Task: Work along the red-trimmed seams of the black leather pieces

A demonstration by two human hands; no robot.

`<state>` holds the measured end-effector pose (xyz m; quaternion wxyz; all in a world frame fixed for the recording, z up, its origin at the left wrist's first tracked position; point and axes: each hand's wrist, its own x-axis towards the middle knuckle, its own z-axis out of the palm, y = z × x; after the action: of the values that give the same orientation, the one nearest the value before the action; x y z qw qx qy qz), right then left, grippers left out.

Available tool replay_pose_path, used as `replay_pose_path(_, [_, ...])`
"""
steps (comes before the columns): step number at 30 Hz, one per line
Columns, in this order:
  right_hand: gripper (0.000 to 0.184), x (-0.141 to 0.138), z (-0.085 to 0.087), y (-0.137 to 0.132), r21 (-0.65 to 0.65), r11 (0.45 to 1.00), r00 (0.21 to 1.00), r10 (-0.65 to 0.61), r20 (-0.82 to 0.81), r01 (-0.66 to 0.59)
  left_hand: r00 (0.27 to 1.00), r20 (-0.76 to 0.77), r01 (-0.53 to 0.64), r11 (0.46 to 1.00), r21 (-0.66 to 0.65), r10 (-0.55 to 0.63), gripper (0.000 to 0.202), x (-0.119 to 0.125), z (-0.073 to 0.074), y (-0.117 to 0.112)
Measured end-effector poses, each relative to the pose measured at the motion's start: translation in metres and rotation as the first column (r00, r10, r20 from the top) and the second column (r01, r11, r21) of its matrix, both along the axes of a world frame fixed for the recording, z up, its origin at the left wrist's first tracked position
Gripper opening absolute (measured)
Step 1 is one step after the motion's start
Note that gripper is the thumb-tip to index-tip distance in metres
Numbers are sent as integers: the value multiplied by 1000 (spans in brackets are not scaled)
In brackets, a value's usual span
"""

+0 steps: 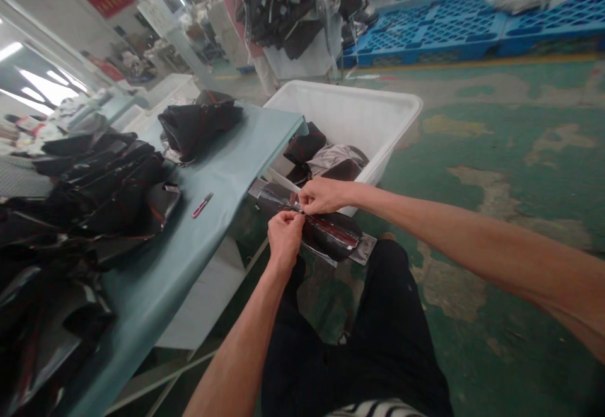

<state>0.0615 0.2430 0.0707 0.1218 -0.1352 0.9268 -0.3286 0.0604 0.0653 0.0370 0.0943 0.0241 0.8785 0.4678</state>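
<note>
The left hand [285, 234] and right hand [324, 195], both pinched nearly closed, grip a dark fabric piece [325, 245] beside the worktop [236, 171] and white bin [397, 111].

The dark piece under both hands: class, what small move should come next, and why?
Probably a gentle tug by the right hand while the left hand steadies the dark piece. Both hands' fingertips seem to pinch it close together near its middle; exactly what they grip is too small to tell.
</note>
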Motion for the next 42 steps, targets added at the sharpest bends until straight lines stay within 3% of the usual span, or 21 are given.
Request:
replay_pose_path(3, [20, -2, -6, 5, -125, 992, 995, -3, 101, 16, 1000, -9, 2, 999, -38, -3, 15, 3, 1, 0])
replay_pose_path(6, [20, 0, -8, 7, -137, 991, 996, 16, 93, -3, 998, -54, 41, 996, -77, -45, 16, 2, 0, -3])
replay_pose_path(11, [21, 11, -2, 0, 159, 986, 973, 78, -217, -44, 992, -87, 85, 992, -88, -93, 14, 2, 0, -6])
replay_pose_path(14, [28, 16, 1, -7, 338, 941, 953, 104, -285, -1, 986, -128, 87, 987, -136, -104, 11, 3, 2, -7])
replay_pose_path(16, [30, 17, 1, -10, 376, 926, 952, 99, -288, 17, 987, -123, 80, 983, -167, -101, 10, 3, 3, -7])
replay_pose_path(21, [22, 11, -1, -9, 184, 980, 986, -53, -157, 82, 992, -105, 40, 978, -202, -62, 14, 3, 5, -7])
replay_pose_path(24, [22, 7, -1, -7, 115, 983, 989, -140, -38, 143, 996, -80, 12, 982, -189, -27, 17, 4, 4, -7])
replay_pose_path(31, [25, 5, 0, -2, -24, 990, 986, -135, 97, 138, 997, -70, 19, 1000, -15, -20, 18, 7, -13, -10])
replay_pose_path(39, [24, -3, 8, -13, 129, 984, 987, -136, 83, 125, 999, -49, 6, 994, -105, -11, 19, 9, -6, -10])
replay_pose_path(42, [24, -7, 9, -12, 167, 981, 990, -110, 84, 95, 998, -54, 1, 997, -77, -5, 20, 9, -8, -10])
